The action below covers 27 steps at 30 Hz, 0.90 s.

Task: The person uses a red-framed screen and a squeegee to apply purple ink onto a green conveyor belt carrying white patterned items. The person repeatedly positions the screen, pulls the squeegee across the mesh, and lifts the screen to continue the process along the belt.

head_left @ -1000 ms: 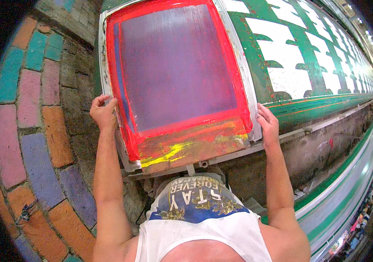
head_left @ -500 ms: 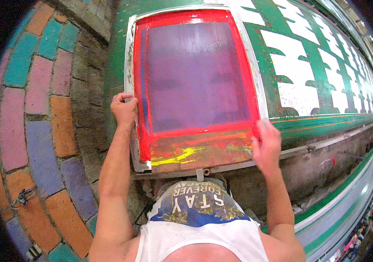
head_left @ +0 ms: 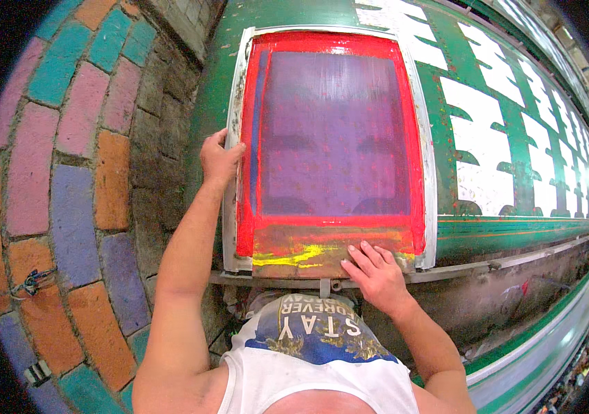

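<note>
A screen-printing frame [head_left: 238, 96] with pale rails lies on the long green table [head_left: 477, 243]. Red paint borders its purple, see-through mesh [head_left: 332, 138], and dark shapes show through from below. My left hand [head_left: 221, 159] is closed round the left rail, thumb on top and fingers at the outer side. Across the near end runs a brown strip [head_left: 287, 265] smeared with yellow and red. The fingers of my right hand [head_left: 379, 276] are stretched out on the right part of that strip, with nothing held.
White cut shapes [head_left: 477, 183] lie in rows on the table to the right. A metal rail [head_left: 474, 273] follows its near edge. Another green-and-white table [head_left: 522, 376] stands at lower right. Coloured pavers [head_left: 73, 214] cover the ground at left, with a tangled cord [head_left: 35, 281] on them.
My right hand has gone from the frame's right rail to the strip at its near end. The left hand stays on the left rail. The whole view has shifted somewhat.
</note>
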{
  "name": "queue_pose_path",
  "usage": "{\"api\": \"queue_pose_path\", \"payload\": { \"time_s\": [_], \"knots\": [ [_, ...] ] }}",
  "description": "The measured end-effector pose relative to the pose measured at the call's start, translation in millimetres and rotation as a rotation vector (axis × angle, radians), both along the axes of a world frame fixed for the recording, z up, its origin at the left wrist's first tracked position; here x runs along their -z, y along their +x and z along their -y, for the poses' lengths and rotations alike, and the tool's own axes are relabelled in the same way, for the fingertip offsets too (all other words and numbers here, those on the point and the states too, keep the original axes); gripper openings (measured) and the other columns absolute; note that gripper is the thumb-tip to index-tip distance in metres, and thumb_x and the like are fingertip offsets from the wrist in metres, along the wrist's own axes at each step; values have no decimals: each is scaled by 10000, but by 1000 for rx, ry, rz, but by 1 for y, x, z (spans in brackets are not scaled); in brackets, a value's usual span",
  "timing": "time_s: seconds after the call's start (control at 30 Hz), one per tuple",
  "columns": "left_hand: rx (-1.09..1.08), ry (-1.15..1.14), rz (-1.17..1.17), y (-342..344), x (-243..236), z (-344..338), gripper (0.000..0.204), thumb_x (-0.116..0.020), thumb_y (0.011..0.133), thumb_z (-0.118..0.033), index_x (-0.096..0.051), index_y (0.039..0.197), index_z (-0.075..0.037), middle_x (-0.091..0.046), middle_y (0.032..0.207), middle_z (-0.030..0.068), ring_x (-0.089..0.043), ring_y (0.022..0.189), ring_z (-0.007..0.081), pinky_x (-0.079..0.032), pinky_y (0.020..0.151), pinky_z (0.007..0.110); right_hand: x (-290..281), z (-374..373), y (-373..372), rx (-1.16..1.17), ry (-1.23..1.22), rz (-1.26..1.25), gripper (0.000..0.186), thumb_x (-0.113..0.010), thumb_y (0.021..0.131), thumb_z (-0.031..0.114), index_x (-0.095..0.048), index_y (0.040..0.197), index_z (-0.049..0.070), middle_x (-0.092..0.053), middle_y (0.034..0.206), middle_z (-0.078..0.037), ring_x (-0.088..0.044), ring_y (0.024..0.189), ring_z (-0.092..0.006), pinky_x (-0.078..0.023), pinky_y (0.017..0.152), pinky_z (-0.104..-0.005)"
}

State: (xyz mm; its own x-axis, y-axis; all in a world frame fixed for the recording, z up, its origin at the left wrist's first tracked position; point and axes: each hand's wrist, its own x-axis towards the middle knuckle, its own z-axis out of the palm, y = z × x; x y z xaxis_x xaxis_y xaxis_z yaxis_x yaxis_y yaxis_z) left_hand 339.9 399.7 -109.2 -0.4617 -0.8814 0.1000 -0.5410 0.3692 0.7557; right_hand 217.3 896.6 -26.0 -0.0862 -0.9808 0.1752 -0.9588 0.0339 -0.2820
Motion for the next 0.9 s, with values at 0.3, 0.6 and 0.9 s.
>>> {"api": "queue_pose_path", "payload": {
  "time_s": [0.3, 0.6, 0.9],
  "knots": [
    [-118, -187, -18, -6, 11, -17, 542, -871, 799, -268, -795, 1317, -131, -749, 1209, 151, -681, 1180, 384, -545, 1077, 507, -46, 55, 8, 127, -58, -1, 483, -723, 849, 69, -751, 1332, 79, -758, 1324, -137, -734, 1200, -339, -567, 1009, -513],
    [-139, -219, -7, -9, -1, -25, 549, -838, 823, -251, -769, 1353, -130, -730, 1216, 171, -656, 1200, 412, -535, 1088, 524, -78, 100, 7, 182, 279, 46, 563, -721, 761, -25, -777, 1307, 99, -788, 1205, -149, -748, 1130, -365, -586, 991, -504],
    [-102, -311, 55, -14, -2, -31, 480, -816, 903, -332, -781, 1332, -118, -704, 1203, 182, -624, 1197, 424, -500, 1107, 533, -60, 64, 44, 258, 240, 11, 574, -745, 762, -9, -775, 1319, 127, -785, 1272, -94, -749, 1165, -345, -588, 1011, -497]
  ]
}}
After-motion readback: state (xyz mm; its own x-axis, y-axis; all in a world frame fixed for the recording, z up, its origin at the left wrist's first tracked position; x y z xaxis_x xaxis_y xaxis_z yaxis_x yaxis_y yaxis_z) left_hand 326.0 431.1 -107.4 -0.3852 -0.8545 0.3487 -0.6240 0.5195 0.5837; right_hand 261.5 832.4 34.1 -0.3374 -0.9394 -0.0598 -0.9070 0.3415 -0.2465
